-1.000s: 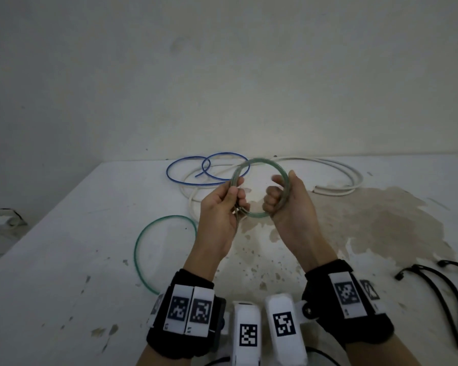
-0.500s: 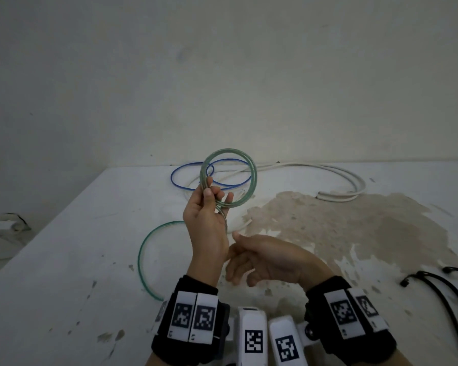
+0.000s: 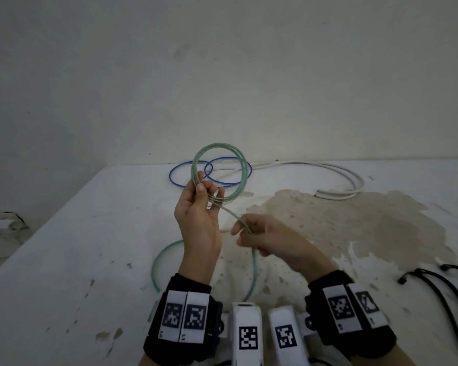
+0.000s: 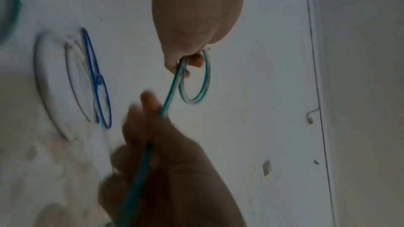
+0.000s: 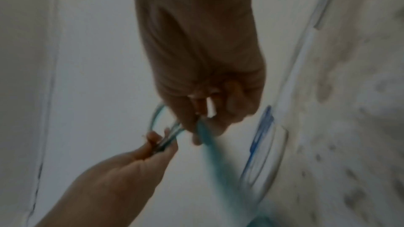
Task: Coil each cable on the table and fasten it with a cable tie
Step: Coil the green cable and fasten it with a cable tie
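A green cable is partly wound into a small coil (image 3: 220, 172) (image 4: 195, 82), held up above the table. My left hand (image 3: 199, 207) (image 4: 190, 54) pinches the coil's lower edge between thumb and fingers. A loose strand (image 3: 233, 216) (image 4: 171, 92) runs from the coil down to my right hand (image 3: 265, 240) (image 5: 203, 110), whose curled fingers grip it. The cable's slack (image 3: 159, 262) loops on the table below my wrists. A blue cable (image 3: 185, 175) and a white cable (image 3: 336, 178) lie loose at the back.
The white table (image 3: 64, 260) has a large brown stain (image 3: 354, 223) on its right half. Black cable ties (image 3: 447, 289) lie near the right front edge. A plain wall (image 3: 222, 75) stands right behind the table. The table's left edge drops to the floor.
My right hand let go of the coil, dropped low, and now grips the loose strand closer to the coil. My left hand lifted the coil up and to the left.
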